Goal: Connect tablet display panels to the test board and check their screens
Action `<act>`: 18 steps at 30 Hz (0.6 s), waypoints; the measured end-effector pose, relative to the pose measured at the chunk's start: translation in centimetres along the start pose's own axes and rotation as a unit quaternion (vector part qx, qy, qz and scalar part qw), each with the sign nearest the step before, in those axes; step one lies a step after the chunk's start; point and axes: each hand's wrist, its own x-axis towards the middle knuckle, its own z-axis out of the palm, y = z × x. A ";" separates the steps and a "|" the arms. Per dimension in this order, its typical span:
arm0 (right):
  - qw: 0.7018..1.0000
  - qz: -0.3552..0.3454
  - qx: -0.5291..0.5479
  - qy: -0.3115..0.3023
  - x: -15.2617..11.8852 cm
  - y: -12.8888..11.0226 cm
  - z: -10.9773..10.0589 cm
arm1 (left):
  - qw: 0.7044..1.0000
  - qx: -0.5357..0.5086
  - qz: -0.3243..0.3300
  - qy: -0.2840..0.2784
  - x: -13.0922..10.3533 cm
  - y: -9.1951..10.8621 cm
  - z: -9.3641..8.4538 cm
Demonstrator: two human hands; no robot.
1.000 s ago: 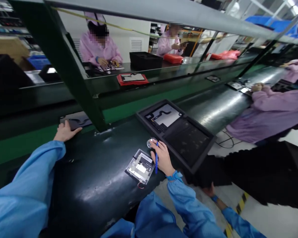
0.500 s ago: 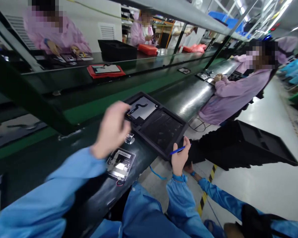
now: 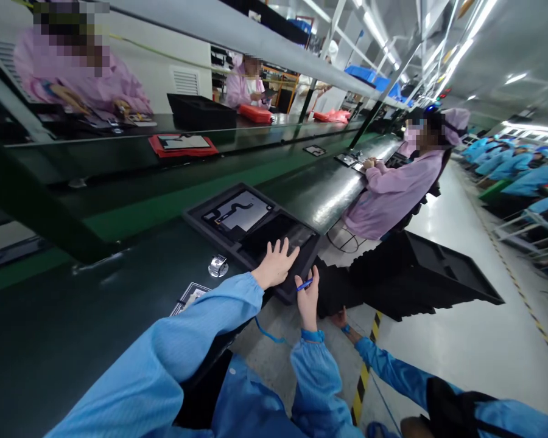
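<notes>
My left hand (image 3: 276, 266) reaches over the right compartment of a black tray (image 3: 223, 244), its fingers spread and holding nothing. Whether the fingertips touch the dark surface below them I cannot tell. In the tray's left compartment lies a flat grey panel (image 3: 256, 220) with a black ribbon cable. At the tray's near right edge, my right hand (image 3: 307, 301) has a blue pen (image 3: 304, 285) tucked in its fingers. That hand is against or very near the tray; the contact is hidden. A small shiny round piece (image 3: 218, 266) sits on the bench left of the tray.
A flat part with a white label (image 3: 192, 297) lies partly behind my left sleeve. Stacked black trays (image 3: 393, 274) lean out to the right, with a co-worker's hand (image 3: 340, 317) beneath. A green post (image 3: 50, 194) rises at left. A person in pink (image 3: 397, 188) sits farther along the bench.
My left hand has moved right, from beside the tray's left part to above its right compartment. My right hand stays at the tray's edge with the pen. The view has turned somewhat.
</notes>
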 end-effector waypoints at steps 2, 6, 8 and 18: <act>1.000 0.001 0.001 0.004 0.2 0.0 0.1 | 0.999 0.004 -0.030 0.037 0.3 0.5 -0.8; 1.000 -0.001 0.011 0.006 0.4 0.3 0.2 | 0.991 -0.013 -0.100 0.084 1.5 -0.3 -2.4; 1.000 -0.003 0.019 0.005 0.5 0.5 0.2 | 0.988 -0.036 -0.111 0.100 1.3 -1.7 -3.9; 0.995 -0.076 0.051 -0.027 1.6 -0.7 2.2 | 0.745 -0.374 -0.251 0.492 -20.6 -2.9 -12.8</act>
